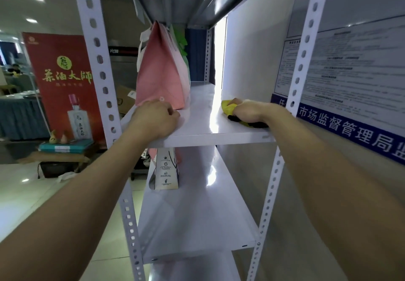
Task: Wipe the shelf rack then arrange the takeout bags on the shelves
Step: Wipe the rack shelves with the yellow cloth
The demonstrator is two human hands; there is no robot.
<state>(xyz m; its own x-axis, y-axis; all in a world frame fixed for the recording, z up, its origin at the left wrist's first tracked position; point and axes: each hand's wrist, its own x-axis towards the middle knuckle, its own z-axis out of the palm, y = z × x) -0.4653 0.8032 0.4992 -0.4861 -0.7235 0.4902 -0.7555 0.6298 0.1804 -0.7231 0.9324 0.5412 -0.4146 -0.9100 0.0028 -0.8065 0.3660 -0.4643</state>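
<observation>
A white metal shelf rack (197, 125) with perforated uprights stands in front of me. A pink takeout bag (162, 72) stands upright on the left of the upper shelf, with a green bag (182, 39) behind it. My left hand (155, 118) rests on the shelf's front left with curled fingers, touching the pink bag's base. My right hand (247, 112) grips a yellow cloth (228, 106) pressed onto the shelf's right side. A white printed bag (165, 169) stands on the shelf below.
A wall with a blue and white notice board (350, 79) runs close along the right of the rack. A red banner (63, 81) and a low table with books (63, 147) stand to the left. Another shelf sits overhead.
</observation>
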